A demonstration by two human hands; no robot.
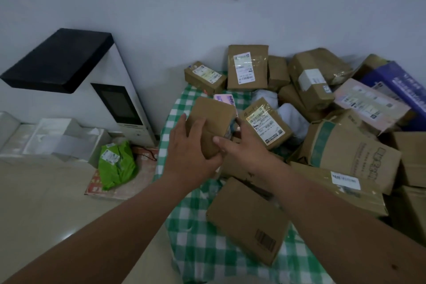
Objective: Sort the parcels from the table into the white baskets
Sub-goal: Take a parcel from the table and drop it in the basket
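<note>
A small brown parcel (213, 122) is held above the checked table (198, 244), just left of the parcel pile (322, 122). It is gripped by the left hand (189, 152), fingers curled over its near face, and steadied by the right hand (242, 143), thumb laid on its near end. The pick-up step seems in hand. Its long axis runs from near-left to far-right, tilted upward. Next, carriage left toward the white baskets (53, 138) is called for.
</note>
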